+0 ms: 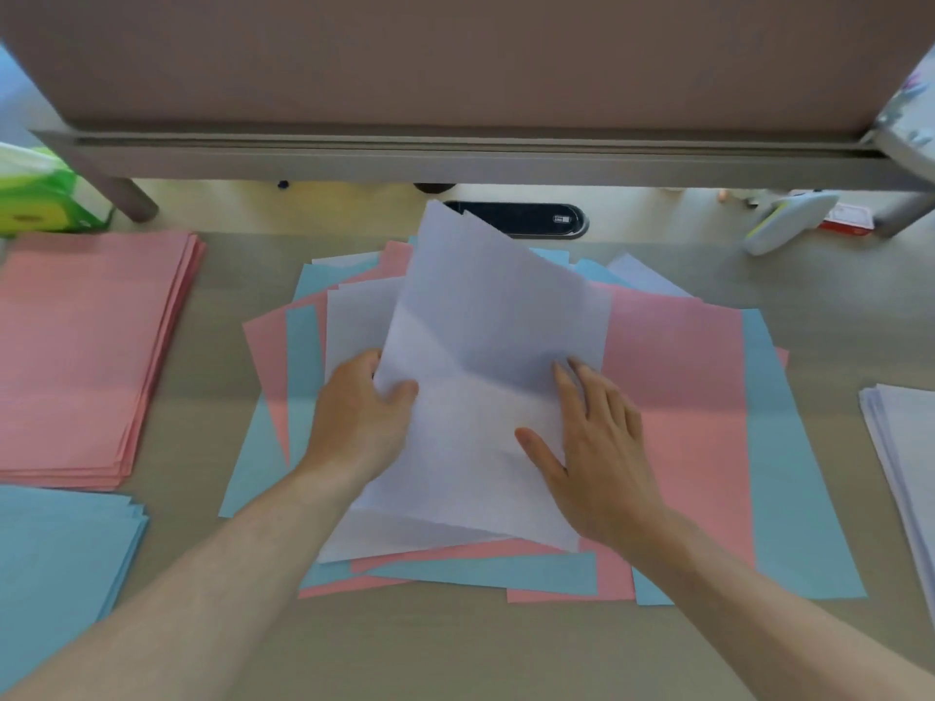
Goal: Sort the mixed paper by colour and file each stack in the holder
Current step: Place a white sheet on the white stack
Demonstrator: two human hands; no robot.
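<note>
A mixed pile of pink, blue and white sheets lies spread in the middle of the desk. On top of it a white sheet is lifted at its far end. My left hand pinches that sheet's left edge, thumb on top. My right hand lies flat on the sheet's right part with fingers straight. A sorted pink stack sits at the left, a blue stack at the near left, and a white stack at the right edge. No holder shows.
A raised shelf spans the back of the desk, with a black cable port under it. A green tissue pack stands at the back left. A white and green stapler-like tool lies at the back right.
</note>
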